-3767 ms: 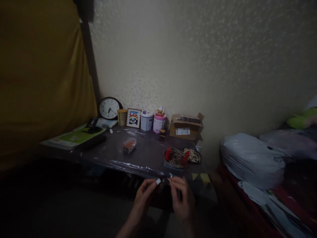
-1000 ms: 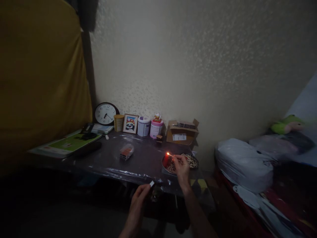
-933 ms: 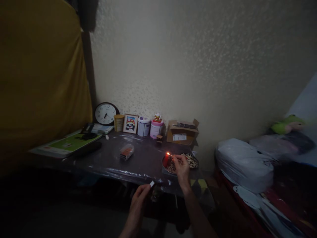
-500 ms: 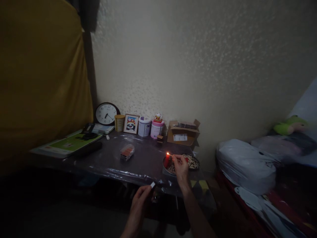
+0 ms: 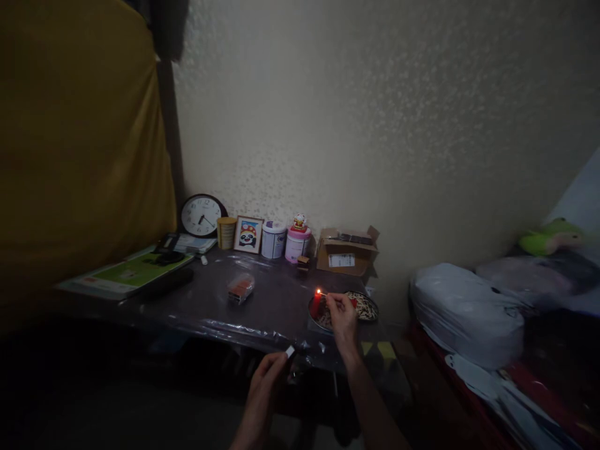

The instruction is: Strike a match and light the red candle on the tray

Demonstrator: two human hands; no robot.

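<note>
A small flame burns at the top of an upright red candle (image 5: 315, 305). My right hand (image 5: 344, 322) pinches a thin match (image 5: 323, 294), its tip at the flame. Whether the flame is on the match, the wick or both cannot be told. The candle stands in a round dish (image 5: 376, 314) with many pale matchsticks (image 5: 363, 305) in it; my right hand hides part of the dish. Lower, in front of the table edge, my left hand (image 5: 263, 387) is closed around a small white object (image 5: 289, 352), most of it covered by the fingers.
On the dark, plastic-covered table (image 5: 276, 306) lies a wrapped pack of small boxes (image 5: 241, 287). A clock (image 5: 201, 215), a panda picture (image 5: 248, 235), tins (image 5: 273, 240) and a cardboard box (image 5: 347, 256) line the wall. White bags (image 5: 464, 312) are at the right.
Almost nothing differs. The match stays at the candle top, both hands hold nearly the same positions, and the view has shifted very slightly.
</note>
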